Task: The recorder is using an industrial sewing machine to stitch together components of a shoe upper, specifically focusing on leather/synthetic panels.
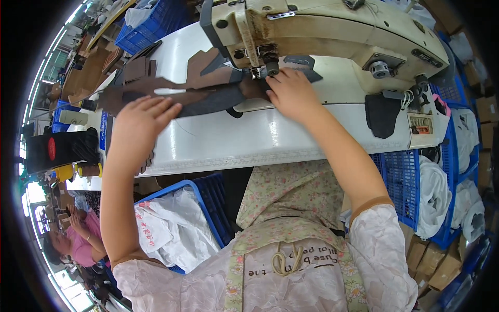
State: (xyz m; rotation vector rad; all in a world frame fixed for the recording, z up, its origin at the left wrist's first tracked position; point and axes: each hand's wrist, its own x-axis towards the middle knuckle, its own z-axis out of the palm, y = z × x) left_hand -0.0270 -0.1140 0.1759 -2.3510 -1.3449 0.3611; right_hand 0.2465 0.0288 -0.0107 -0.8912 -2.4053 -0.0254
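Note:
A sewing machine (322, 39) with a cream, stained body stands across the white worktable. Long, cut-out pieces of brown and dark grey sheet material (208, 96), perhaps leather, run under its presser foot (255, 73). My left hand (143, 119) lies on the left end of these pieces, fingers stretched out over the brown surface. Close to the right of the presser foot, my right hand (293, 93) rests fingers-down on the material, with the fingers a little spread. The undersides of the fingertips are hidden on both hands.
A dark, rounded flat piece (382, 115) lies on the table at right. Below the table edge stands a blue crate (210, 203) with a white bag. More blue crates (400, 182) are at right. Another person (86, 234) in pink sits at far left.

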